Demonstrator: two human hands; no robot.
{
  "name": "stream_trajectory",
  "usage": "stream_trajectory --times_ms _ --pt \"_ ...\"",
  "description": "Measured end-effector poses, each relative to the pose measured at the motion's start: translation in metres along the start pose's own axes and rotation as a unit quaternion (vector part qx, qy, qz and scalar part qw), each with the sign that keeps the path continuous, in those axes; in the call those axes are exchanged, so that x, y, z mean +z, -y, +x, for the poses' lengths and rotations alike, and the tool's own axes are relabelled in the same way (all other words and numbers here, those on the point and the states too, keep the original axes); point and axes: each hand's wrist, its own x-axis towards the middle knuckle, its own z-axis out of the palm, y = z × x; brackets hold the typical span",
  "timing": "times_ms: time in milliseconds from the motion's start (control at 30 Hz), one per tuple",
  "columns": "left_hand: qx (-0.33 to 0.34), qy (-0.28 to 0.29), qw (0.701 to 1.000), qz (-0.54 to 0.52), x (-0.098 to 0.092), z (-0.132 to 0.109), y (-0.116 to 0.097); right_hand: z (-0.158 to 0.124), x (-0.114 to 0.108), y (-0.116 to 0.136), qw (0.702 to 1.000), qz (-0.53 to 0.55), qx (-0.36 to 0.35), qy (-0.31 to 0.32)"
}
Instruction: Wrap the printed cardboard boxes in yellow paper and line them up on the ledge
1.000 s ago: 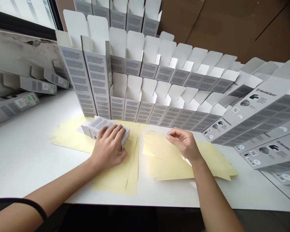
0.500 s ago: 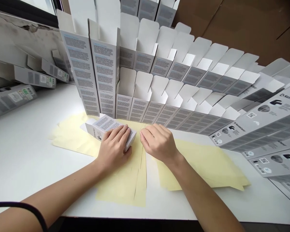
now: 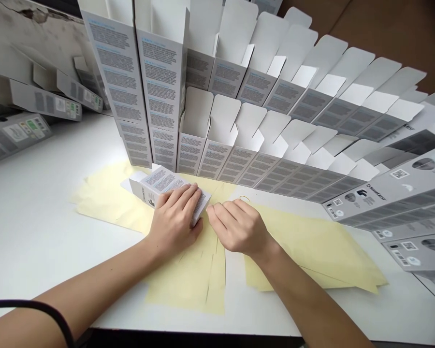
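Observation:
My left hand point(image 3: 176, 215) wraps over a small printed carton point(image 3: 166, 181), thumb on its near side. The carton lies tilted on yellow paper sheets point(image 3: 188, 285), its open end with spread flaps pointing left. Close by the carton's right end is my right hand point(image 3: 237, 224), its fingers curled shut. What those fingers hold, if anything, is hidden. A thin yellowish loop point(image 3: 244, 197) shows just behind the right knuckles; whether the hand grips it I cannot tell.
Rows of upright open-topped cartons point(image 3: 217, 154) line the back of the white table point(image 3: 105, 270). Larger stacked cartons point(image 3: 377, 193) stand at right, and several lie on their sides at left point(image 3: 47, 104). More yellow sheets point(image 3: 311, 251) lie right. A black cable point(image 3: 32, 304) curves at lower left.
The view has shifted slightly, so the back cartons look larger. My right hand has come a little nearer the carton's end. The thin loop now shows behind it. My left hand keeps its hold.

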Motion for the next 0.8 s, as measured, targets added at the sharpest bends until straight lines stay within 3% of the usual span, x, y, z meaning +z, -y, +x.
stream_trajectory --times_ms 533,800 --pt "0.001 0.007 1.0 0.004 -0.0009 -0.0004 -0.0013 -0.0046 0.0007 0.0014 0.999 0.022 -0.018 0.027" --pt "0.006 -0.002 1.0 0.002 -0.0019 -0.0002 -0.0005 -0.0036 0.0024 0.0055 0.988 0.102 0.019 0.112"
